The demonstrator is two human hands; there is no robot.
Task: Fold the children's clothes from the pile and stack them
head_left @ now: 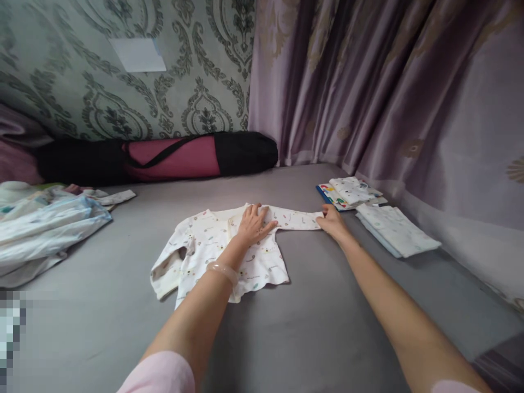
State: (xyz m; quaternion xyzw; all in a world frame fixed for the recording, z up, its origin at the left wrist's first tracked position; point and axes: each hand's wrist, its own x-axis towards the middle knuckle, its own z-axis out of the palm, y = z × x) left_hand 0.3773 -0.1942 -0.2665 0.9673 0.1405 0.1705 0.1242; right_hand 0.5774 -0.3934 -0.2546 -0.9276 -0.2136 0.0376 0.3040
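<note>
A small white baby shirt (216, 240) with a scattered print lies spread on the grey sheet in front of me. My left hand (254, 224) rests flat on its upper part near the shoulder, fingers spread. The sleeve on the right stretches straight out sideways, and my right hand (332, 221) pinches its cuff between thumb and fingers. The other sleeve bends downward on the left. My left forearm covers part of the shirt's lower front.
Folded printed clothes (397, 229) lie at the right, with a second folded stack (352, 192) behind them. A loose pile of clothes (49, 229) sits at the left. Along the wall lies a long black and maroon bag (176, 158). Purple curtains (303, 82) hang at the right.
</note>
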